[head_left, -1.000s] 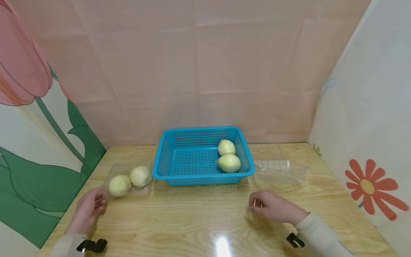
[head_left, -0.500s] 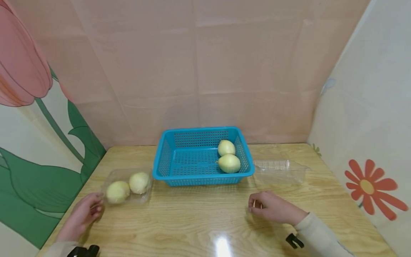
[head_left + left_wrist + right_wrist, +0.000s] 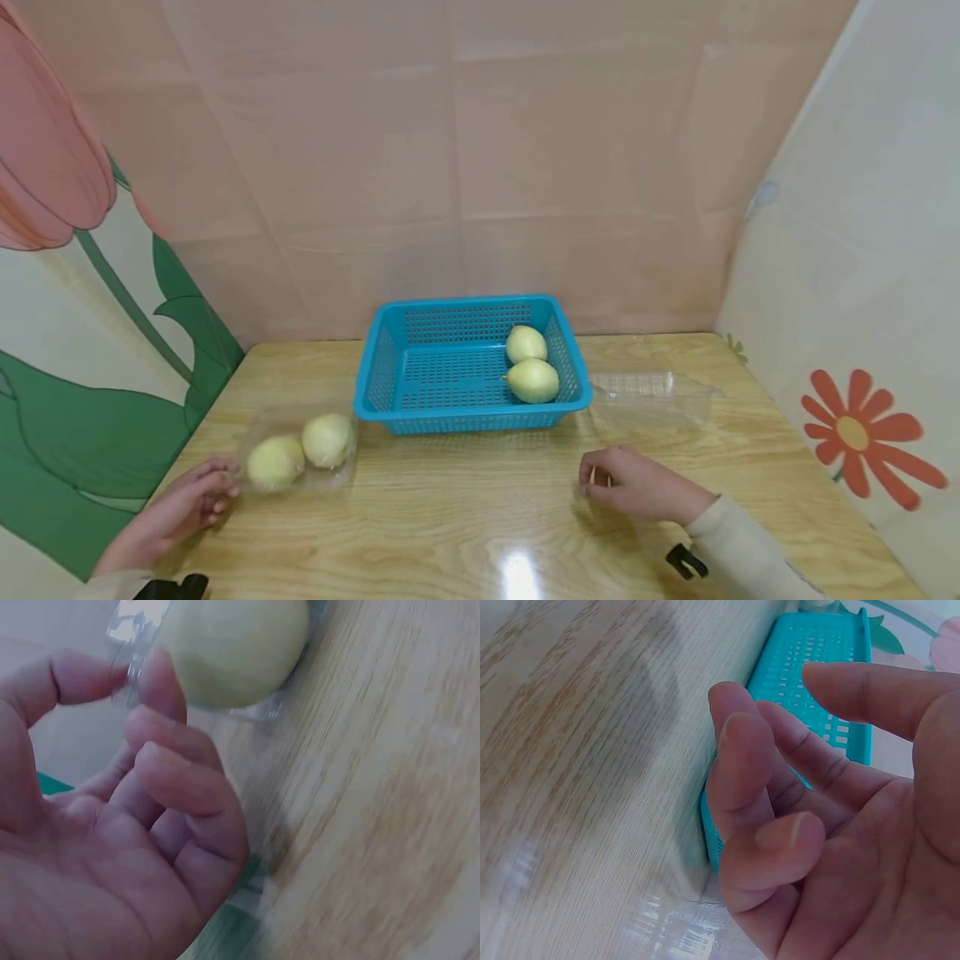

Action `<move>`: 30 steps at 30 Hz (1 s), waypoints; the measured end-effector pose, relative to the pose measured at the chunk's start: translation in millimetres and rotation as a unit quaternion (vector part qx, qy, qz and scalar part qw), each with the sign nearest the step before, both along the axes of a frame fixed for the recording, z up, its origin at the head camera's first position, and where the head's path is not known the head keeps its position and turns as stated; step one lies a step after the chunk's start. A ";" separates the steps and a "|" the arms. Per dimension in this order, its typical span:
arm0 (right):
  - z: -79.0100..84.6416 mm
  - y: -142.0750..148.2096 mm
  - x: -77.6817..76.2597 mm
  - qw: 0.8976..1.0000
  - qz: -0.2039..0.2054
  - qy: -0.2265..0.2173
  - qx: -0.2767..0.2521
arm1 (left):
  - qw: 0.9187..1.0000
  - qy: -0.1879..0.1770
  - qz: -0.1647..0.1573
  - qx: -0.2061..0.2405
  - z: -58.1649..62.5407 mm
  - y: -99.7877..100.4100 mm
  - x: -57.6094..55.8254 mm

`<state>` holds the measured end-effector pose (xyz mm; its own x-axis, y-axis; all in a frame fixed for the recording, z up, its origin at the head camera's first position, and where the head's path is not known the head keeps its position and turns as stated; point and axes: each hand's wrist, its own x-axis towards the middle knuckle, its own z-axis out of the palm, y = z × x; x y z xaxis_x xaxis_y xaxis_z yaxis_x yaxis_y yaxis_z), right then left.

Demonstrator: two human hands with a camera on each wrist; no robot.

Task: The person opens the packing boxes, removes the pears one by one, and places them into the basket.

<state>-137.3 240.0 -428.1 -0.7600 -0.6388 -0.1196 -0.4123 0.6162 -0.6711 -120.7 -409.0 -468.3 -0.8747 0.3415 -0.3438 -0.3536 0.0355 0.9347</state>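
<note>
My left hand [image 3: 191, 504] pinches the left rim of a clear plastic box [image 3: 341, 477] between thumb and forefinger; the left wrist view shows this pinch, the other fingers curled loosely. Two pale yellow-green round fruits lie in the box, the left fruit [image 3: 276, 463] lower and the right fruit [image 3: 327, 440] a little higher; their exact kind is unclear. My right hand [image 3: 637, 483] rests over the table at the right, fingers loosely bent, holding nothing. A blue perforated basket [image 3: 472, 414] stands in the middle with two similar fruits [image 3: 532, 381] at its right end.
A second clear plastic box [image 3: 652, 404] sits right of the basket, close against its side. Wooden table [image 3: 450, 517] runs beneath everything. A pinkish backdrop [image 3: 457, 167] rises behind, with printed panels on both sides.
The left hand has drawn the plastic box with its two fruits toward the table's front. The right hand and the basket have stayed put.
</note>
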 end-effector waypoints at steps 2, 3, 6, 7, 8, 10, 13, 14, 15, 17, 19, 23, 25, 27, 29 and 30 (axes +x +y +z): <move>-0.2 -0.1 0.3 1.000 0.000 0.002 0.001 | 1.000 -0.011 -0.022 0.004 0.6 -2.3 0.4; -0.3 -0.1 0.4 1.000 0.000 0.004 0.002 | 0.999 -0.015 -0.030 0.004 0.8 -2.9 0.6; -0.4 -0.4 0.7 1.000 -0.001 0.006 0.002 | 0.998 -0.012 -0.062 0.010 1.2 -3.5 1.1; -0.4 -0.4 0.8 1.000 -0.001 0.005 0.002 | 0.997 -0.008 -0.071 0.011 1.1 -3.5 1.4; -0.6 -0.5 0.7 1.000 -0.002 0.004 0.003 | 0.997 -0.003 -0.081 0.011 1.0 -3.5 1.8; -1.0 -0.5 0.6 1.000 -0.002 0.002 0.003 | 0.995 0.001 -0.097 0.007 0.9 -3.2 2.0; -1.6 -0.5 0.4 1.000 -0.002 0.000 0.005 | 0.993 0.000 -0.114 0.002 0.7 -3.0 3.0; -1.8 -0.4 0.3 1.000 -0.001 0.002 0.005 | 0.992 -0.002 -0.123 0.003 0.3 -3.0 3.1; -1.8 -0.4 0.3 1.000 -0.001 0.001 0.004 | 0.991 -0.004 -0.130 0.005 0.0 -2.9 3.3; -2.3 -0.1 0.2 1.000 0.000 0.000 0.003 | 0.989 -0.001 -0.148 0.015 -1.3 -3.2 3.3; -2.5 0.3 0.4 1.000 0.001 0.000 0.001 | 0.986 0.001 -0.166 0.025 -2.7 -3.4 2.5; -3.0 1.2 0.7 1.000 0.001 -0.002 0.000 | 0.983 -0.007 -0.180 0.034 -2.9 -1.1 1.4; -3.2 1.5 0.8 1.000 0.000 -0.004 0.000 | 0.983 -0.013 -0.180 0.033 -1.8 2.2 1.6; -3.4 1.7 0.9 1.000 0.000 -0.005 0.001 | 0.983 -0.017 -0.180 0.034 -0.7 7.1 2.1; -3.7 1.9 0.9 1.000 0.000 -0.006 0.001 | 0.983 -0.015 -0.183 0.030 0.3 13.1 2.7; -4.0 1.9 1.0 1.000 0.001 -0.007 0.000 | 0.983 -0.013 -0.183 0.028 0.6 16.6 2.9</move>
<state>-136.3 241.9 -432.1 -0.7568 -0.6405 -0.1302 -0.4040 0.6150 -0.6771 -117.8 -392.5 -467.6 -0.6807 0.6505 -0.3369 -0.3508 0.1143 0.9294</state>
